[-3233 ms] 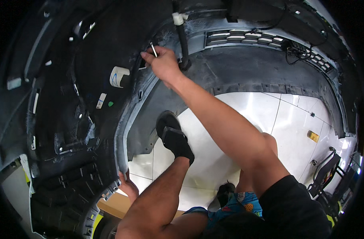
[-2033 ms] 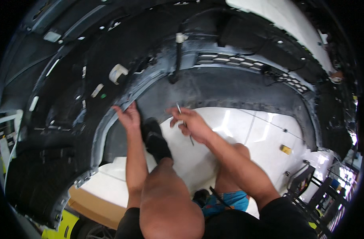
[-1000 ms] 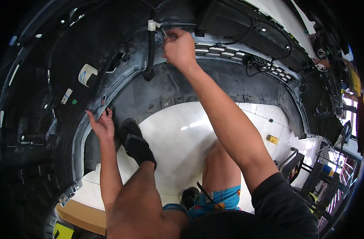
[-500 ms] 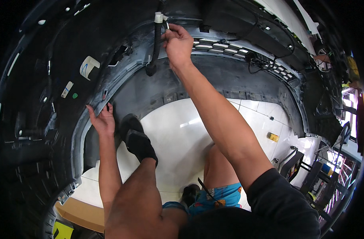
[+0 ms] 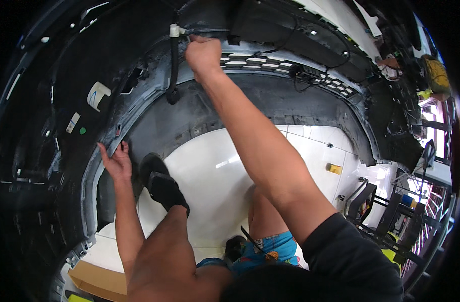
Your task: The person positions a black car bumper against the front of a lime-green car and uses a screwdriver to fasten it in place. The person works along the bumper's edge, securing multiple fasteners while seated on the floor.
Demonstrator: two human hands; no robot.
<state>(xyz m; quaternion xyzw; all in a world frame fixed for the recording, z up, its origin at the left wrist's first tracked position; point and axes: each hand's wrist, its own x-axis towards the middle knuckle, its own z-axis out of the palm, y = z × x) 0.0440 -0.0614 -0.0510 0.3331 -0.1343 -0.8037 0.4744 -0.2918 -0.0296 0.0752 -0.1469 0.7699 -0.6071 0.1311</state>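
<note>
A large black car bumper, its inner side facing me, curves around in front. My right hand is closed, knuckles up, against its upper inner part; what the fingertips pinch is hidden. Just left of that hand runs a black corrugated wiring tube with a white connector at its top. My left hand grips the bumper's raised inner edge on the left, the thumb on one side and the fingers on the other. A white curved bracket shows on the panel above the left hand.
White floor tiles lie below, with my black shoe on them. A cardboard box sits at the lower left. To the right are a yellow object on the floor and a black metal rack. A honeycomb grille spans the bumper.
The whole view has shifted a little. My right hand has turned over, and the small white piece seen at its fingertips before is now out of sight. My left hand stays on the edge.
</note>
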